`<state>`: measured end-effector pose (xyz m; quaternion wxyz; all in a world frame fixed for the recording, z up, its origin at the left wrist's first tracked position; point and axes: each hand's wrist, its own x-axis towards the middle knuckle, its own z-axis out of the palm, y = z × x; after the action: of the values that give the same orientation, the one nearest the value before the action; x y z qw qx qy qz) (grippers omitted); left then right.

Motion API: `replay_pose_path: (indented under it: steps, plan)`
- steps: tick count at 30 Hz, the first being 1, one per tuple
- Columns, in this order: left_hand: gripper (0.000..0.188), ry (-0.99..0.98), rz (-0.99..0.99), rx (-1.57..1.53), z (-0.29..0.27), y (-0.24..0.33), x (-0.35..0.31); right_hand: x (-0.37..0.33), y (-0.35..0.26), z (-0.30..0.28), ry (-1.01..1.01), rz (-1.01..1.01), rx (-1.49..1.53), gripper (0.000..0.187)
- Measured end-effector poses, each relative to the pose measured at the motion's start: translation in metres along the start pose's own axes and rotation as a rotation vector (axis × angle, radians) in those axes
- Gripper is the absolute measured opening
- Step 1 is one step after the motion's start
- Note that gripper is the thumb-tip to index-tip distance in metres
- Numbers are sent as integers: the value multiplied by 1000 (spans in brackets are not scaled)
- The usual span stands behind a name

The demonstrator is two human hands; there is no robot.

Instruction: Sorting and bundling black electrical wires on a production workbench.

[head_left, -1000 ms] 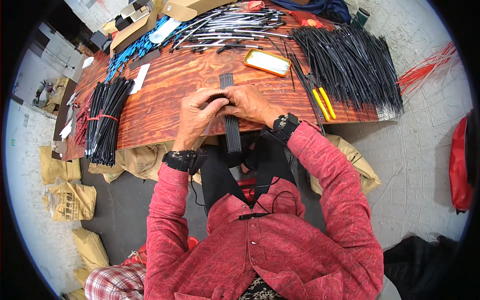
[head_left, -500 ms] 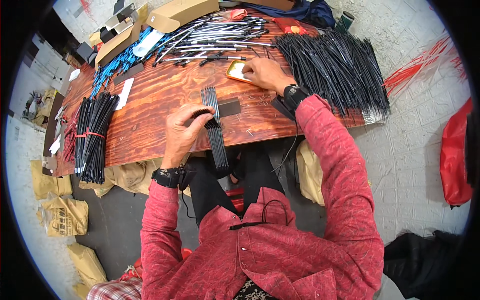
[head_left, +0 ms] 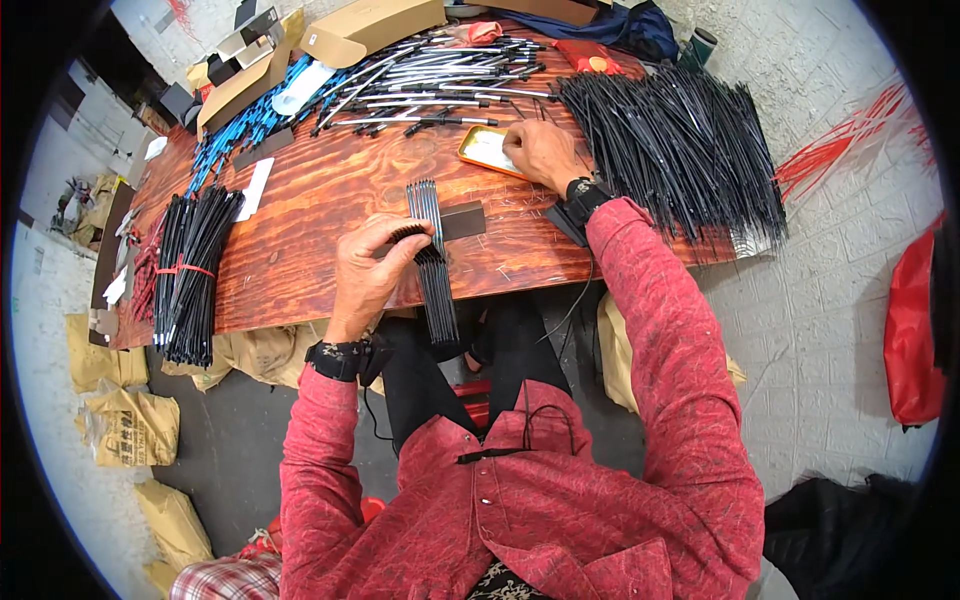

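My left hand [head_left: 368,265] is closed around a flat row of thin black rods [head_left: 437,300] with silvery tips. The rods stand side by side across the table's front edge, tips toward the far side and lower ends over my lap. Farther off to the right, my right hand [head_left: 545,153] has its fingers bent down at the right side of a shallow orange-yellow tray [head_left: 488,167]. White contents show in the tray, too small to make out. My right fingertips are hidden, so whatever they pinch cannot be seen.
A dark flat strip [head_left: 465,221] lies behind the rods. Right of the tray spreads a large pile of black rods [head_left: 680,150]. Silver-and-black rods [head_left: 430,85] and blue ones [head_left: 235,135] lie at the back. A tied black bundle [head_left: 185,275] sits left, near a cardboard box [head_left: 370,28].
My right hand has shifted slightly to the right over the tray, baring more of its white contents. My left hand keeps its hold on the rods. The whole view has shifted a little.
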<state>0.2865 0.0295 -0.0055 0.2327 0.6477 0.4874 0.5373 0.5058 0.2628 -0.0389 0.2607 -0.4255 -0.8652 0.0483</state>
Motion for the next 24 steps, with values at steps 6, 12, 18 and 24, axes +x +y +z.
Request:
replay_pose_path:
  steps: [6, 12, 18, 24]
  plan:
    - [15, 5, -15, -35, 3, 0, 2, -4, 5, -6, 63, 2, 14, 16]
    - [12, -13, -26, -28, 3, 2, 0, -2, 6, 5, 14, -69, -2, 17]
    - [12, -13, -36, -34, 6, 2, 0, 5, 8, 5, -137, -23, -45, 17]
    - [12, 12, -40, -38, 5, 2, 1, 0, -1, -8, -48, 49, 42, 18]
